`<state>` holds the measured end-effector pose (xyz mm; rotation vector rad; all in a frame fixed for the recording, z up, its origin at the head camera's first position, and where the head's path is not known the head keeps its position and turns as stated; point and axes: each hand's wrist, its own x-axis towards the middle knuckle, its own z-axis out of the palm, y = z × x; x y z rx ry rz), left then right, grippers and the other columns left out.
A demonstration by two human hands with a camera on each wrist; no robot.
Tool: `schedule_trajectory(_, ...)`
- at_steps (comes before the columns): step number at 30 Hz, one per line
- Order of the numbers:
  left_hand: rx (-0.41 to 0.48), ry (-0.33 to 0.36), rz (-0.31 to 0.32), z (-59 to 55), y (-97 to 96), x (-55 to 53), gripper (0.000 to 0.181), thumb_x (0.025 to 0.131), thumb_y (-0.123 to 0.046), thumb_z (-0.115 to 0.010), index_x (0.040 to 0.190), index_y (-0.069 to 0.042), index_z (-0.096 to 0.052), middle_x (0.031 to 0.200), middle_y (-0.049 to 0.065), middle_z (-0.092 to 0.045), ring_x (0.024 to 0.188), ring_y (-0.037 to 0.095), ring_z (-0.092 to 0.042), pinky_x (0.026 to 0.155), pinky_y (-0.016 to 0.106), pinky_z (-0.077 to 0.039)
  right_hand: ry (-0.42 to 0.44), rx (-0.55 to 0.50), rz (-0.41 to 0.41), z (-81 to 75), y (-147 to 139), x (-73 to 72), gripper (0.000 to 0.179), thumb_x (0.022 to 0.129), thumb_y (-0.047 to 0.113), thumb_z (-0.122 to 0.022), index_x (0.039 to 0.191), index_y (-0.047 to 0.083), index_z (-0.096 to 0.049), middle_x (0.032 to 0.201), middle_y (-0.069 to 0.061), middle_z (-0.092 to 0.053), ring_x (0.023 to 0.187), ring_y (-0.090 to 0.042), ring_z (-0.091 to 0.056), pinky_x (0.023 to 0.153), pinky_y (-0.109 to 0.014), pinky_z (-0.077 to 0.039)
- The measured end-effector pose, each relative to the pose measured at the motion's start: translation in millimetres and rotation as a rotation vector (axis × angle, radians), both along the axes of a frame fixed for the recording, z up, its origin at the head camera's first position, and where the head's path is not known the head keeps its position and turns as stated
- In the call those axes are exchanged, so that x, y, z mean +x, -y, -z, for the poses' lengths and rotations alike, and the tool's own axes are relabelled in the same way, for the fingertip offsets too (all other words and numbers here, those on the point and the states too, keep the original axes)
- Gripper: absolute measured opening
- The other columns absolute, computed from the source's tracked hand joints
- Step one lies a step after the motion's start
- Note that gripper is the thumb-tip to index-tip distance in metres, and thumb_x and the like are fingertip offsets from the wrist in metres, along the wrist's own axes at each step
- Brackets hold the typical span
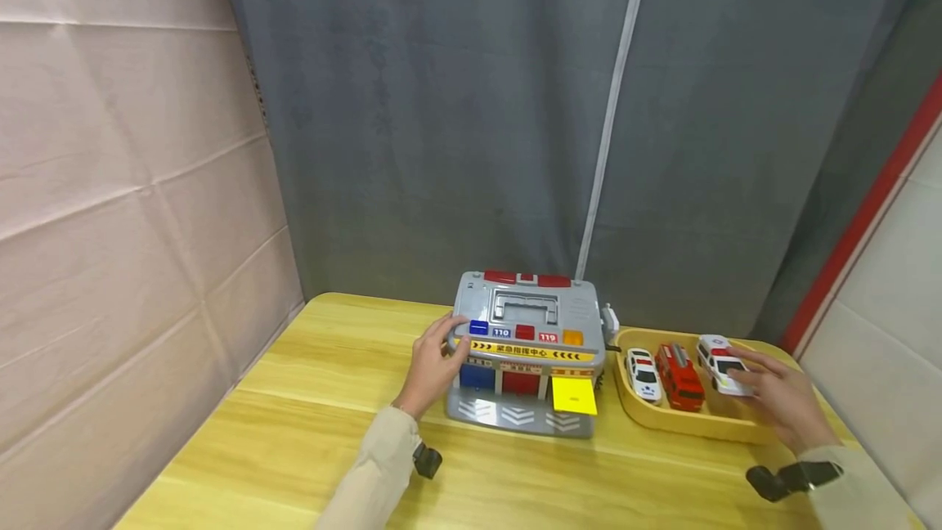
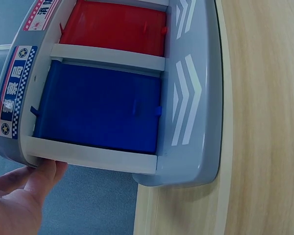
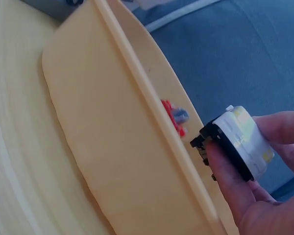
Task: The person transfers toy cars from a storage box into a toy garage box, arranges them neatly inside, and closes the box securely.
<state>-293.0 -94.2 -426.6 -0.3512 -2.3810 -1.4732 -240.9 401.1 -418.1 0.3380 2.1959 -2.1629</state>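
Observation:
A grey toy emergency station (image 1: 526, 350) with a blue door (image 2: 98, 105) and a red door (image 2: 120, 27) stands on the table. My left hand (image 1: 432, 366) holds its left front corner, thumb at the front and fingers on the top edge. At the right, my right hand (image 1: 791, 403) pinches a white toy ambulance (image 1: 724, 366) between thumb and fingers. In the right wrist view the ambulance (image 3: 245, 142) is tilted, at the height of the tray's rim. A white toy police car (image 1: 643, 376) and a red toy fire truck (image 1: 680, 376) sit in the yellow tray (image 1: 684, 422).
The wooden table (image 1: 309, 432) reaches back to a grey curtain (image 1: 427, 121). The station's yellow door (image 1: 574, 396) sticks out at the front right. A small white part (image 1: 610, 322) juts from the station's right side, close to the tray.

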Motion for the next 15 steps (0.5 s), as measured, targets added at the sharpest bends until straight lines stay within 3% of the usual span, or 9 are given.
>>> schedule_trajectory(4,0.004,-0.006,0.001,0.3,-0.2,-0.3,0.031,0.096,-0.024,-0.063,0.126,-0.017,-0.066,0.153,0.019,-0.048,0.136,0.043,-0.052,0.104,0.054,-0.055,-0.020,-0.035,0.000,-0.9,7.5,4.9,0.039,0.095,0.009,-0.066,0.093,0.048,-0.072,0.089,0.029,-0.062,0.082,0.002,-0.063,0.072,-0.020,-0.063)
schedule_trajectory(11,-0.017,0.000,-0.008,0.8,-0.5,-1.3,0.030,0.097,-0.027,-0.062,0.125,-0.020,-0.066,0.154,0.018,-0.047,0.138,0.042,-0.050,0.103,0.053,-0.056,-0.034,0.047,0.040,-2.6,21.9,11.7,0.038,0.096,0.013,-0.066,0.099,0.051,-0.070,0.090,0.035,-0.057,0.084,0.007,-0.059,0.072,-0.018,-0.061)
schedule_trajectory(15,-0.011,0.000,-0.009,0.8,0.2,-1.2,0.030,0.097,-0.026,-0.063,0.125,-0.018,-0.066,0.154,0.018,-0.047,0.138,0.042,-0.050,0.103,0.053,-0.056,-0.051,0.043,0.037,-1.8,29.6,15.1,0.040,0.097,0.012,-0.064,0.108,0.050,-0.070,0.093,0.035,-0.056,0.086,0.008,-0.058,0.074,-0.018,-0.062)
